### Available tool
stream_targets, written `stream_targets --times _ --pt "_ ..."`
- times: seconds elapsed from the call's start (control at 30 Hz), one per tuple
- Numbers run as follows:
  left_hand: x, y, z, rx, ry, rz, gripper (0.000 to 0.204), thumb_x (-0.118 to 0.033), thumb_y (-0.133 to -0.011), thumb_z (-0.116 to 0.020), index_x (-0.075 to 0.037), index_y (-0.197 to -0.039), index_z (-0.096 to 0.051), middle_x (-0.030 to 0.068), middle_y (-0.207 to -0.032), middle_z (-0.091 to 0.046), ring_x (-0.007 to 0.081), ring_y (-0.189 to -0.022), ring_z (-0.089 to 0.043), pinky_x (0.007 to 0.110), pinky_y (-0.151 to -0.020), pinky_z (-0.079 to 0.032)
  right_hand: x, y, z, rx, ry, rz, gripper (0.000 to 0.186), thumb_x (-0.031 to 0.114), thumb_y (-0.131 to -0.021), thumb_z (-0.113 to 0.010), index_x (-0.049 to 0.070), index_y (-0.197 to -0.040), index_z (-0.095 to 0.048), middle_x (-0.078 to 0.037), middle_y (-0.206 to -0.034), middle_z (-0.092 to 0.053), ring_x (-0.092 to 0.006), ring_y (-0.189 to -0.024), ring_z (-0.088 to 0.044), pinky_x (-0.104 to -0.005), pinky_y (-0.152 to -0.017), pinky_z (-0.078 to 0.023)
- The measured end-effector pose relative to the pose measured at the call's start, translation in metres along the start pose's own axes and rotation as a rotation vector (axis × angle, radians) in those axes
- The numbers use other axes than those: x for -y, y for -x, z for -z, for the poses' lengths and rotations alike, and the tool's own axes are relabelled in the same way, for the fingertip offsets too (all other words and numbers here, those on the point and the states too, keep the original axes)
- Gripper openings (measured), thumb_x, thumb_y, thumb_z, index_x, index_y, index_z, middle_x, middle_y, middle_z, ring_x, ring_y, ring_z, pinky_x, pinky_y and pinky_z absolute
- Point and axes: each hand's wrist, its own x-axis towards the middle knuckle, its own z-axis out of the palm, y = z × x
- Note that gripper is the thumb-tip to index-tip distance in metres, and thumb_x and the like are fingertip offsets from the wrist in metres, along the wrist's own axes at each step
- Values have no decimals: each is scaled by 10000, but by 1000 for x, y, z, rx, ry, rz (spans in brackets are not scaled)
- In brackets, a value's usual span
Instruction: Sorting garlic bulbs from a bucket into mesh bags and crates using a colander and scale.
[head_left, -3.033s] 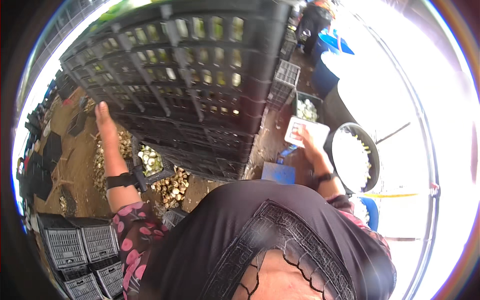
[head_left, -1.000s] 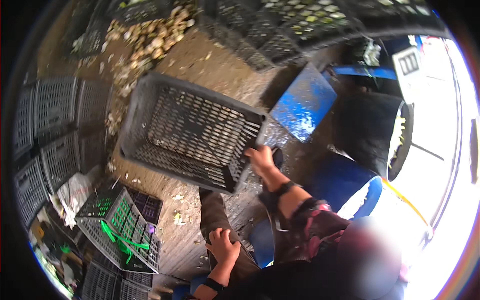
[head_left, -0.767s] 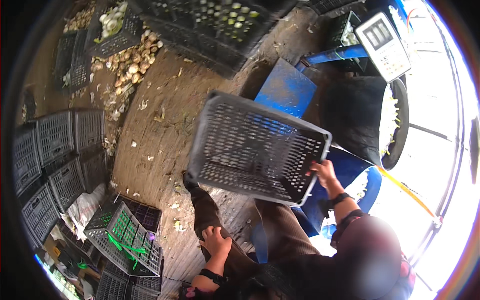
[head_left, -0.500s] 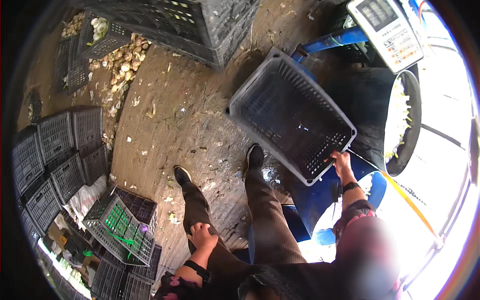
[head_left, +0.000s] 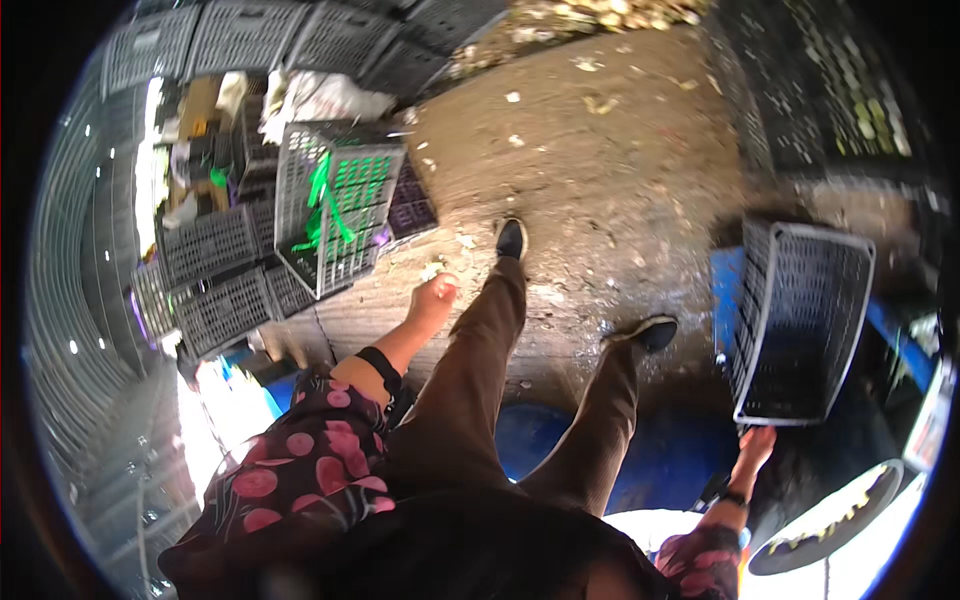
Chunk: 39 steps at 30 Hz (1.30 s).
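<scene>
A dark plastic crate (head_left: 752, 330) with slotted sides is at the right, tilted so that its hollow inside shows. My right hand (head_left: 757, 447) grips its near end rim; part of the fingers is hidden by the rim. My left hand (head_left: 433, 300) hangs in the air beside my left leg, loosely curled, with nothing visible in it. Left of that hand stands a tilted grey crate (head_left: 300, 190) with green straps (head_left: 322, 205) in it. The left hand is apart from this crate.
Stacked dark crates (head_left: 215, 245) stand at the left, with more along the top edge (head_left: 340, 40). A blurred dark crate stack (head_left: 800, 90) is at the upper right. A round tub (head_left: 835, 525) with pale pieces stands lower right. Scraps litter the brown floor (head_left: 570, 170).
My view has swung to the left. The crate in my right hand now appears farther right and turned more upright. My left hand has come off my thigh and moved out to the left.
</scene>
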Motion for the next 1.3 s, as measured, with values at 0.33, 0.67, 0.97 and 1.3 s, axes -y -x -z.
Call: stream_targets --times 0.33,0.67,0.97,1.3 --pt "129 -108 199 -942 254 -43 123 -117 -856 -634 -19 -920 -673 68 -873 -642 142 -786 -597 269 -736 -471 75 237 -202 515 395 -348 382 6 -804 -604 -34 -1179 -540 -119 -896 -636 -201 -662 -639 -308 -586 -549" --pt "110 -198 252 -173 201 184 253 -261 -828 -693 -40 -939 -640 155 -960 -659 220 -842 -639 347 -687 -492 190 412 -453 1023 433 -120 324 78 -874 -583 -50 -1169 -551 -142 -990 -651 -200 -841 -655 -307 -757 -536" --pt "4 -86 230 -215 398 -401 88 -70 -770 -661 -60 -830 -598 106 -828 -599 301 -775 -586 408 -691 -477 290 477 -572 1368 281 -136 454 314 -975 -492 -39 -1262 -504 -165 -1099 -629 -230 -987 -625 -349 -894 -488" --pt "-17 -82 186 468 1848 153 448 -69 -835 -562 -103 -1267 -448 154 -1179 -602 273 -1092 -591 411 -958 -455 326 481 -547 1453 486 -28 247 205 -926 -559 -8 -1007 -655 38 -623 -490 -41 -519 -404 -211 -471 -300"
